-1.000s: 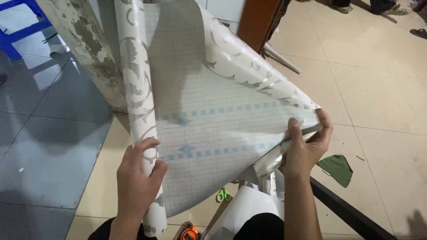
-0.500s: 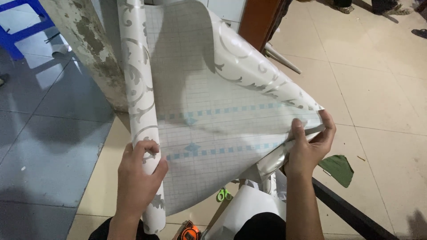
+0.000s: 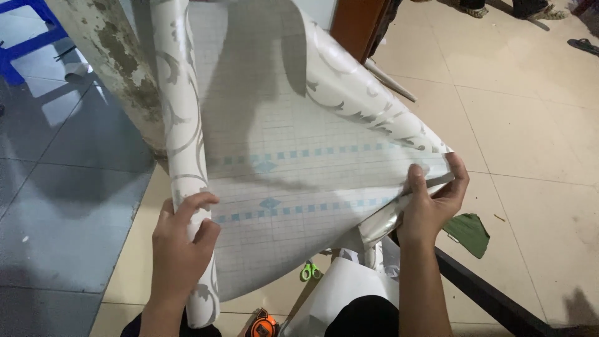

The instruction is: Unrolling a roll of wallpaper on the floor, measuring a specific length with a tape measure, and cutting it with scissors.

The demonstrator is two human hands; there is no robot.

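My left hand (image 3: 181, 249) grips a roll of white wallpaper with a grey leaf pattern (image 3: 181, 125), held upright. From the roll a wide sheet (image 3: 293, 187) is unrolled to the right; its back side faces me, showing a printed grid and blue dashed lines. My right hand (image 3: 430, 206) pinches the sheet's right corner, where a shiny layer (image 3: 384, 224) curls away from the backing paper. The sheet's top edge folds over and shows the patterned front (image 3: 362, 100).
A peeling wall pillar (image 3: 112, 56) stands behind the roll. Green-handled scissors (image 3: 309, 271), an orange tape measure (image 3: 265, 324) and white paper (image 3: 337, 293) lie on the tiled floor below. A green scrap (image 3: 468, 232) and a dark bar (image 3: 493, 299) are at right. Another person's feet (image 3: 530, 9) show far back.
The roll and sheet have shifted slightly lower in view. My left hand's fingers have spread a little on the roll; my right hand keeps its pinch at the corner.
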